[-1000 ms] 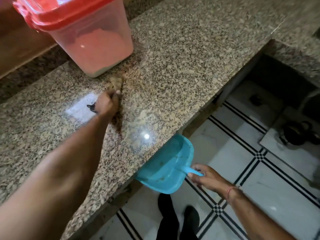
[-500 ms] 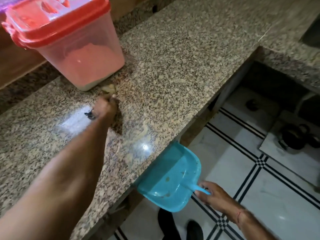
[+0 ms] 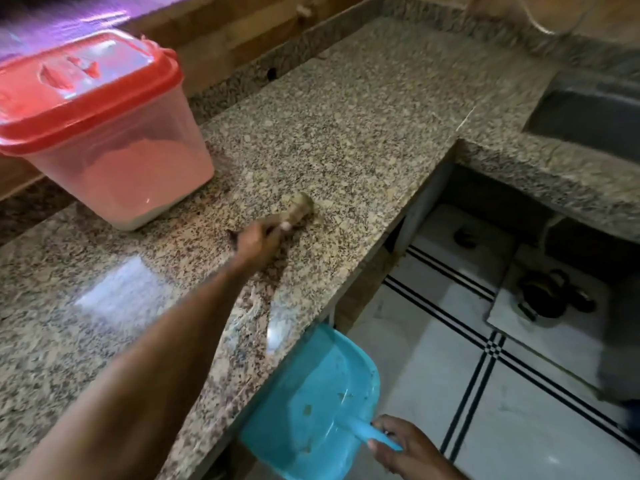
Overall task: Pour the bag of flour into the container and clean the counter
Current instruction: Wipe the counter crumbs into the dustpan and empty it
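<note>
**Brush on the granite, dustpan at the edge**

A person's left hand (image 3: 258, 240) reaches across a speckled granite desk (image 3: 346, 126), its fingers (image 3: 284, 226) clamped on a small brush (image 3: 300, 206) whose pale bristles press on the stone near the middle of the desk. The brush is blurred, and its handle is mostly hidden inside the fist; a dark end pokes out behind the hand. The right hand (image 3: 403, 445) is below the desk's front edge, its fingers closed on the handle of a turquoise dustpan (image 3: 311, 403). The pan's mouth sits just under the lip of the stone, and a few brownish specks lie inside it.

The container (image 3: 110, 147), a translucent tub with a red lid closed on top, stands on the desk to the left of the brush, near the back wall and well apart from both hands. A pale, pinkish-looking fill shows through its side, reaching roughly halfway up. No flour bag can be seen.

At far right a sink (image 3: 588, 116) is set into a raised part of the stone. Below lies a white tiled floor (image 3: 519, 410) crossed by black lines.
</note>
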Motion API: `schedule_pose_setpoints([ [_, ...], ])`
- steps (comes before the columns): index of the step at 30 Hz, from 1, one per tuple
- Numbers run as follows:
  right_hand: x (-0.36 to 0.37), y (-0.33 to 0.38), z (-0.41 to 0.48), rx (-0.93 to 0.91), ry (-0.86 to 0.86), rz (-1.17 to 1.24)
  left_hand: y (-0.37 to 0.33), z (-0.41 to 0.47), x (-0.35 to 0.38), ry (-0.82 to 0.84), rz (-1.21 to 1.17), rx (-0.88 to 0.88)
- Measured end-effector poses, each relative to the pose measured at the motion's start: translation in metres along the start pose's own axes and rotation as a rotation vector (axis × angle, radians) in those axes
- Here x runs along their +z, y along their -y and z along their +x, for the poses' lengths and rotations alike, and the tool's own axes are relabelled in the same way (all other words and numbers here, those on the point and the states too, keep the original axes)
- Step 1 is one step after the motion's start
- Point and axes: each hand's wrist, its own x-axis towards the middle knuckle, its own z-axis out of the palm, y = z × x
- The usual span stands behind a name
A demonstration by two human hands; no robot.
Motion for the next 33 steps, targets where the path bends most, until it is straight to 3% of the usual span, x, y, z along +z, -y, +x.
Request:
schedule_pose_setpoints([
  [2,0.001,-0.002,0.001,-0.009,-0.024,0.011,-0.011,0.025,0.003,0.054,0.075,0.049],
  [6,0.009,-0.011,0.008,0.011,0.011,0.028,-0.027,0.016,0.044,0.249,0.287,0.373],
  [11,0.015,-0.007,0.002,0.036,-0.001,0.036,0.018,-0.048,0.036,0.203,0.377,0.598],
  [16,0.022,0.003,-0.008,0.04,-0.001,0.087,0.058,-0.121,0.014,0.174,0.36,0.394],
  [20,0.035,0.012,-0.014,-0.038,0.013,0.093,0.026,-0.126,-0.028,0.224,-0.193,0.018],
  [23,0.041,0.011,-0.021,-0.077,0.0,0.079,0.017,-0.116,-0.077,0.083,-0.401,-0.146],
  [25,0.042,0.007,-0.023,-0.093,-0.026,0.074,0.029,-0.111,-0.096,-0.007,-0.35,-0.148],
  [27,0.044,0.003,-0.025,-0.096,-0.036,0.07,0.046,-0.11,-0.093,-0.063,-0.124,-0.13],
  [30,0.042,0.0,-0.022,-0.115,-0.055,0.077,0.063,-0.124,-0.056,-0.015,0.176,-0.112],
  [33,0.037,0.003,-0.02,-0.049,0.094,0.12,0.06,-0.14,-0.023,-0.046,0.306,0.005],
])
